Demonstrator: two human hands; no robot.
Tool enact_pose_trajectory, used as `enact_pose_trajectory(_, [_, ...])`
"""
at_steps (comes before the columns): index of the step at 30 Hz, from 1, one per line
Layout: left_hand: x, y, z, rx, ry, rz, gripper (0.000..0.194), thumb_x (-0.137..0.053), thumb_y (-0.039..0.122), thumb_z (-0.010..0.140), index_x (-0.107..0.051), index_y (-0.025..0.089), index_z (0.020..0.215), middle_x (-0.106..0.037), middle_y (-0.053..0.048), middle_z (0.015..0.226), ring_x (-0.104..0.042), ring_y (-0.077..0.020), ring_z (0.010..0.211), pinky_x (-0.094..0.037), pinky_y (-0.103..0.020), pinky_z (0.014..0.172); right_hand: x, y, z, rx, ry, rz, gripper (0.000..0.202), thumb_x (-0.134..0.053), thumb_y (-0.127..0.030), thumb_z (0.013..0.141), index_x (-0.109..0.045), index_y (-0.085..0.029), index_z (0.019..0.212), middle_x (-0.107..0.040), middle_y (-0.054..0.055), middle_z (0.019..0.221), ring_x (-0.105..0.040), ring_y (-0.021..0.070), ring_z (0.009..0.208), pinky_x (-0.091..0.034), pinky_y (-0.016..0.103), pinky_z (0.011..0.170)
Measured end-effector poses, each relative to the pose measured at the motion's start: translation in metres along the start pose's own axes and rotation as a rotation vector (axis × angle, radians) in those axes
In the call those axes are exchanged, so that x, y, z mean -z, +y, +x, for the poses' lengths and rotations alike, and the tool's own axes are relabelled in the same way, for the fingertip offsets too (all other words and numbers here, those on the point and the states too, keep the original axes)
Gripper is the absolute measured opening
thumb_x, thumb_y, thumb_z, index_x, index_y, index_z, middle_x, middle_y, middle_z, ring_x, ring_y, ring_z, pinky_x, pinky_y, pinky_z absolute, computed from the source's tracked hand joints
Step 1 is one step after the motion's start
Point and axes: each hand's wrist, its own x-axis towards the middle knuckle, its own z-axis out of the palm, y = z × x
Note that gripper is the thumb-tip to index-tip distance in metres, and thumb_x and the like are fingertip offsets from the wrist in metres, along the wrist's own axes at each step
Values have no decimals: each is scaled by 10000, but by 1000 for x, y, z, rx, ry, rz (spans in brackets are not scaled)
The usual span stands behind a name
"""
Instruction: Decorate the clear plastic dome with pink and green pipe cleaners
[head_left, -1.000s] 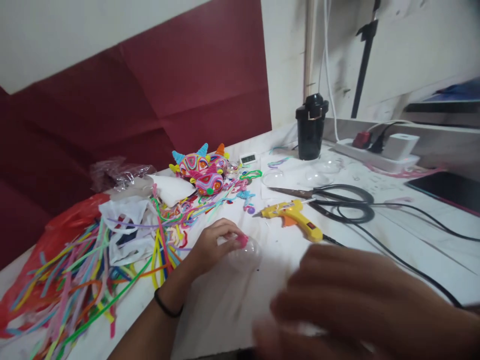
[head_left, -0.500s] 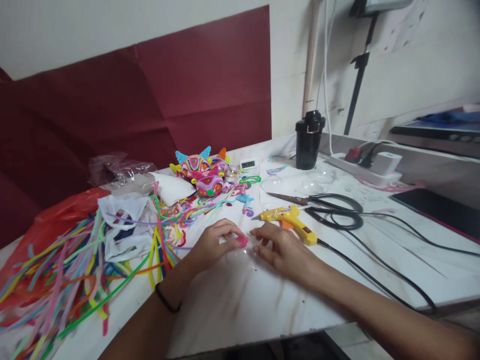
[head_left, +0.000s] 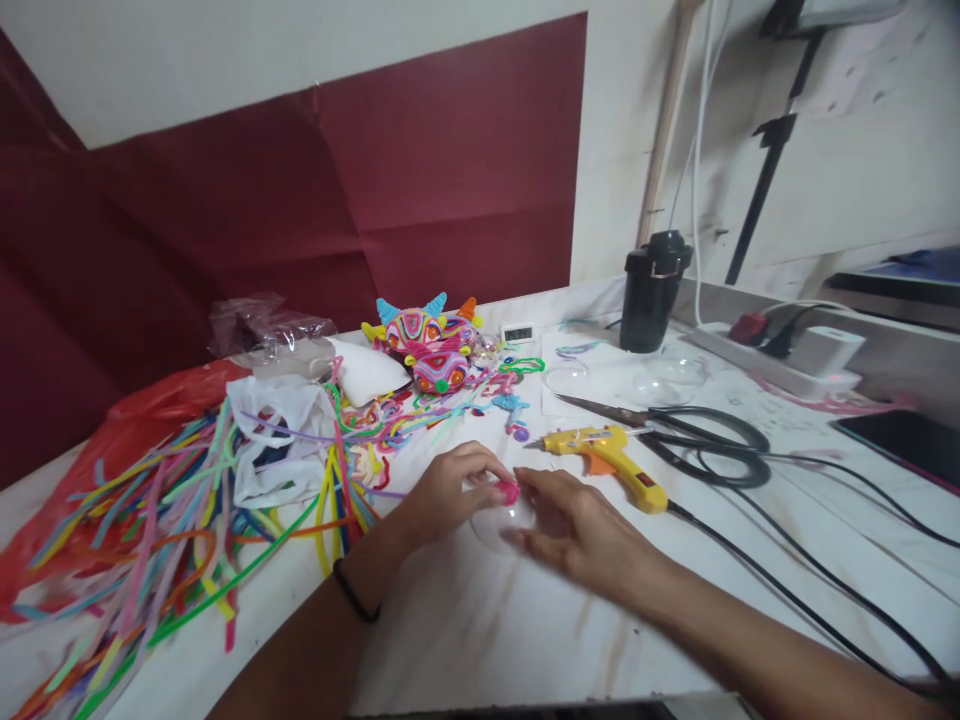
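A clear plastic dome [head_left: 491, 528] sits on the table between my hands, with a small pink pipe-cleaner coil [head_left: 508, 493] on its top. My left hand [head_left: 454, 492] pinches the pink coil from the left, thumb and fingertips pressed against it. From the right, my right hand [head_left: 581, 515] curves around the dome, its index fingertip close to the coil and its thumb low at the dome's side. Just beyond my right hand lies a yellow hot glue gun [head_left: 611, 458], nozzle pointing left. Its black cord runs off to the lower right.
Large black-handled scissors [head_left: 675, 428] lie behind the glue gun. Loose pipe cleaners [head_left: 142, 530] spread across the left side beside a white plastic bag [head_left: 281, 480]. Colourful horned figures [head_left: 431, 350] stand at the back. A black cup [head_left: 652, 300], power strip [head_left: 780, 362] and phone [head_left: 907, 440] are rightward.
The view has shifted, so everything appears farther right except slight changes in height. My right hand has closed in around the dome, while my left still pinches the pink coil.
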Motion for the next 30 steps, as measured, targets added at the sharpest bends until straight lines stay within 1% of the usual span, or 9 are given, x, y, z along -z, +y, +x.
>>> enact_pose_trajectory(3, [1, 1, 0, -1, -6, -6, 127, -670, 281, 818, -713, 181, 884, -654, -53, 912, -602, -173, 875, -478, -269, 778, -5, 2, -3, 18, 20, -12, 492, -661, -284, 767, -551, -157, 1230, -654, 136, 1072, -615, 277, 973, -518, 429, 810])
enact_pose_trajectory(5, [2, 2, 0, 0, -12, -9, 142, -673, 299, 822, -713, 181, 891, -656, -55, 917, -604, -173, 869, -481, -269, 778, -8, 2, -5, 32, 30, -27, 552, -645, -281, 768, -509, -119, 1278, -637, 171, 1117, -599, 300, 1020, -511, 468, 844])
enact_pose_trajectory(9, [4, 2, 0, -4, -32, -18, 164, -688, 326, 817, -717, 182, 887, -655, -52, 920, -604, -168, 863, -481, -264, 780, -12, 1, -5, 59, 46, -58, 595, -615, -291, 778, -475, -44, 1301, -628, 217, 1093, -597, 333, 1008, -512, 516, 828])
enact_pose_trajectory(11, [5, 1, 0, -7, -39, -22, 167, -681, 332, 826, -716, 185, 895, -653, -51, 929, -601, -166, 875, -478, -262, 791, -13, 1, -5, 70, 56, -72, 586, -610, -289, 782, -478, -36, 1294, -631, 217, 1069, -597, 338, 1003, -510, 522, 824])
enact_pose_trajectory(14, [5, 0, 0, -15, -44, -20, 202, -664, 374, 837, -714, 190, 907, -654, -56, 929, -595, -170, 872, -480, -273, 791, -15, 2, -5, 85, 77, -90, 579, -620, -291, 770, -482, -66, 1285, -635, 208, 1072, -595, 342, 998, -508, 534, 818])
enact_pose_trajectory(18, [5, -2, 1, -41, -50, -15, 259, -649, 417, 837, -713, 180, 921, -654, -72, 929, -597, -179, 862, -489, -287, 781, -20, 4, -4, 110, 94, -110, 640, -658, -275, 725, -460, -65, 1296, -631, 217, 1099, -592, 353, 1004, -501, 539, 823])
enact_pose_trajectory(22, [5, -4, 0, -60, -45, -3, 222, -641, 377, 844, -711, 184, 930, -652, -73, 941, -599, -184, 883, -486, -289, 788, -23, 7, -3, 123, 92, -131, 686, -664, -293, 729, -425, -44, 1322, -648, 201, 1018, -604, 337, 942, -505, 519, 797])
enact_pose_trajectory(26, [4, -5, 0, -60, -40, 5, 175, -651, 329, 833, -716, 188, 915, -658, -63, 929, -603, -176, 857, -483, -278, 773, -22, 5, -2, 109, 95, -161, 723, -669, -324, 728, -404, -35, 1335, -658, 173, 941, -607, 320, 886, -507, 495, 773])
enact_pose_trajectory(30, [5, -1, 0, -58, -37, 3, 147, -643, 291, 830, -714, 183, 900, -669, -60, 932, -613, -180, 873, -482, -273, 772, -21, 2, -1, 85, 102, -197, 749, -688, -359, 719, -407, -21, 1326, -650, 195, 1004, -594, 329, 915, -492, 498, 798])
